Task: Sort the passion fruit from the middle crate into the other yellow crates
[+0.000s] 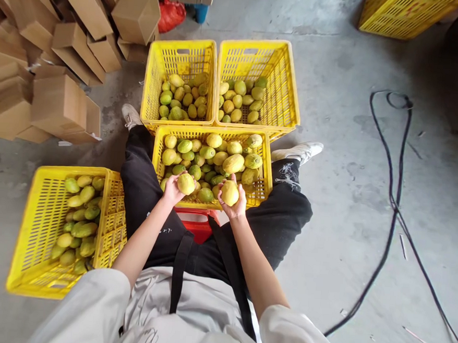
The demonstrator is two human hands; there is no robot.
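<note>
My left hand (173,189) is closed around a yellow lemon (186,184), its rounded end facing up. In my right hand (235,207) sits another yellow lemon (229,193), gripped by fingers and thumb. Both hands are just above the near edge of a yellow plastic crate (268,174) between my knees. Many yellow and green lemons fill that crate, among them a large yellow one (233,163) beyond my right hand. The undersides of the two held lemons are hidden by my palms.
Beyond stand two yellow crates, left (183,44) and right (291,92), partly filled with lemons. Another lemon crate (39,221) is by my left leg. Cardboard boxes (61,102) lie heaped at far left. A black cable (390,219) runs over the floor at right.
</note>
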